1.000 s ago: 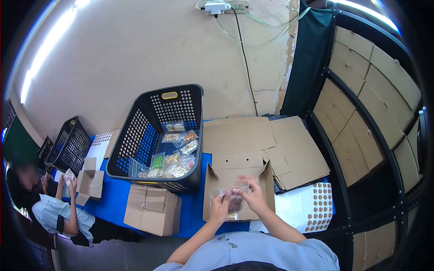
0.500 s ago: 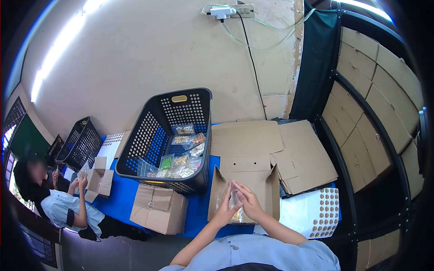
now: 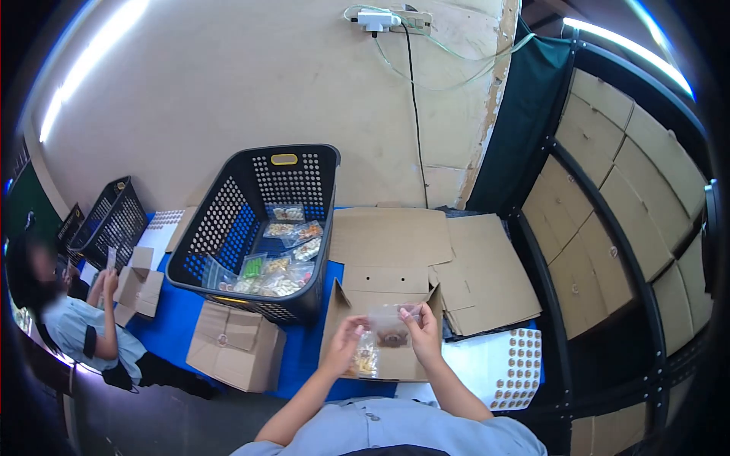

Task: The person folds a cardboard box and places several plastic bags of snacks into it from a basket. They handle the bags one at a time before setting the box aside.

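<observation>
Right hand (image 3: 424, 334) pinching brown-filled bag (image 3: 392, 337) | left hand (image 3: 344, 346) grip unclear | carton (image 3: 403, 367): yellow-filled bag (image 3: 366, 358) | basket (image 3: 219, 199): packed bags (image 3: 287, 281)

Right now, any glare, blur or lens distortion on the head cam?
Head view: heavy fisheye, black corners, curved black shelf frame; white tube light at upper left blown out; blurred head on the co-worker in the light blue shirt. Also head view: clear plastic bag with dark brown contents, in the bare right hand, see-through, edges hard to trace.
</observation>
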Available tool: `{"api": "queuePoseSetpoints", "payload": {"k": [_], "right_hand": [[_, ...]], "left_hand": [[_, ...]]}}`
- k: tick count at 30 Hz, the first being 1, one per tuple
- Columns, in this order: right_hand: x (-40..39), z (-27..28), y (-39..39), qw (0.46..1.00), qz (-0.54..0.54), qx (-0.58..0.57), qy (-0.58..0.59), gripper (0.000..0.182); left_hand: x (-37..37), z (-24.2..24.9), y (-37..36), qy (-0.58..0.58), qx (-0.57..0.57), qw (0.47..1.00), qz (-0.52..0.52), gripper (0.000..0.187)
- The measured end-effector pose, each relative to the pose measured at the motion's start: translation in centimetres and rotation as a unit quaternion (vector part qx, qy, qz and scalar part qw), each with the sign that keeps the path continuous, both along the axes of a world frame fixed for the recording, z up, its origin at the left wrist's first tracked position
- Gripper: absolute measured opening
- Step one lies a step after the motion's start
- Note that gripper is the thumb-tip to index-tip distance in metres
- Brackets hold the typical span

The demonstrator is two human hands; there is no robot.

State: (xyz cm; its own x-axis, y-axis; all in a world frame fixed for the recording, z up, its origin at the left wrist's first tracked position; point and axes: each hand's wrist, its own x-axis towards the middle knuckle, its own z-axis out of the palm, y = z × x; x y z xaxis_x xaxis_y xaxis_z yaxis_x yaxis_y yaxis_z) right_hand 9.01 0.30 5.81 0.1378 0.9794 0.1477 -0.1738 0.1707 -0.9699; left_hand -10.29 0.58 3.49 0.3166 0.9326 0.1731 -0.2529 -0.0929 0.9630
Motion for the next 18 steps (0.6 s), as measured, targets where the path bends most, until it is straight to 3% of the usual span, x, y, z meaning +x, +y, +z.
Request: {"api": "queuePoseSetpoints", "payload": {"k": [2,4,6,8,10,11,13,14,16,18], "right_hand": [[0.3,-0.3,0.1,0.998,-0.062,0.021,0.017,0.012],[-0.3,-0.4,-0.6,0.998,-0.059,0.009,-0.022,0.014],[-2.1,0.1,-1.6,0.996,-0.031,0.018,-0.087,0.016],[-3.4,0.2,-1.9,0.998,0.035,0.044,-0.037,0.02],[-3.7,0.4,-1.6,0.988,0.084,0.115,-0.061,0.03],[-3.7,-0.3,-1.3,0.988,0.034,0.115,-0.102,0.039],[-3.7,0.7,-1.2,0.987,-0.019,0.091,-0.133,0.038],[-3.5,1.1,-1.1,0.981,-0.072,0.069,-0.167,0.037],[-1.8,0.2,-0.3,0.973,-0.016,0.084,-0.213,0.033],[-1.6,0.2,0.0,0.982,0.081,0.067,-0.154,0.028]], "left_hand": [[-1.0,-1.2,0.4,0.058,0.019,0.996,0.065,0.046],[-0.1,0.3,-0.2,0.075,0.032,0.996,0.04,0.05],[1.2,1.4,-0.9,0.098,0.042,0.994,0.015,0.054],[2.8,1.8,-1.8,0.068,0.076,0.993,0.056,0.062],[2.5,2.3,-1.6,0.092,0.094,0.986,0.105,0.058],[1.9,2.1,-1.5,0.088,0.061,0.991,0.085,0.049],[1.0,2.2,-1.6,0.09,0.001,0.994,0.058,0.025],[0.9,2.3,-1.8,0.091,-0.001,0.994,0.058,0.025],[0.8,2.5,-1.9,0.095,0.004,0.993,0.07,0.029],[0.1,2.1,-1.4,0.104,0.015,0.993,0.047,0.033]]}}
